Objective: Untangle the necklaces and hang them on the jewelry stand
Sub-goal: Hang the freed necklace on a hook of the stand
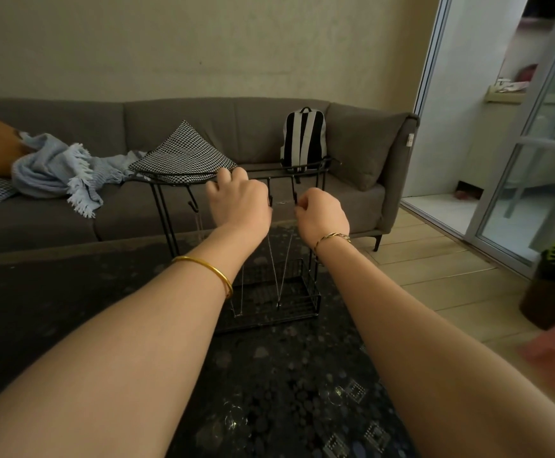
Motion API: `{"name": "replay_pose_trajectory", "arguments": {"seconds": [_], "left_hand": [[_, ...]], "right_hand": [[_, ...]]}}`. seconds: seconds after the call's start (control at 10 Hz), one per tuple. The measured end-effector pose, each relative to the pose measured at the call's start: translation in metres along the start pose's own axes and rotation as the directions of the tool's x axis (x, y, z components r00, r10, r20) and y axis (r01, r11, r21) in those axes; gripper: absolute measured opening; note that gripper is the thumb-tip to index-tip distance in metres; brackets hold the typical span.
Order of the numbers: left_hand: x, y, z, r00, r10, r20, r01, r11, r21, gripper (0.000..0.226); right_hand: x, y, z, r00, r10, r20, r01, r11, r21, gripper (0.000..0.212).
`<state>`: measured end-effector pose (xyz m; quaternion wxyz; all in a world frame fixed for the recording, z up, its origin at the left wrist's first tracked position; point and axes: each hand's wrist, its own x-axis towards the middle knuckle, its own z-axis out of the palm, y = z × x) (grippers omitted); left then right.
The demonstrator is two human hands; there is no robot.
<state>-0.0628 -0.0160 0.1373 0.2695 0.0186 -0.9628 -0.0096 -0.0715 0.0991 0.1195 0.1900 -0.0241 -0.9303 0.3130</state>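
Observation:
A black wire jewelry stand [167,209] stands on the dark table, with hooks under its top bar and a mesh basket at its base. A thin silver necklace [286,259] hangs in a V from the hooks between my hands down to the basket. A second fine chain [241,292] hangs below my left wrist. My left hand [238,201] is up at the top bar with curled fingers, pinching one end of the V-shaped necklace. My right hand [322,213] pinches the other end beside a hook. The chain is faint near the fingers.
The stand sits on a dark patterned glass table [269,375]. Behind it is a grey sofa [104,127] with a checked cushion [183,153], a blue blanket [61,166] and a striped backpack [304,137]. A glass sliding door [517,160] is at the right.

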Motion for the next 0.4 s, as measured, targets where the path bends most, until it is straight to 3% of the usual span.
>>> {"name": "replay_pose_trajectory", "arguments": {"seconds": [0.4], "left_hand": [[-0.0017,-0.0043,-0.0036,0.998,0.055,-0.011,-0.056,0.998,-0.006,0.035]], "right_hand": [[-0.0025,0.0012,0.0012,0.999,-0.004,0.032,0.003,0.999,0.04,0.023]]}}
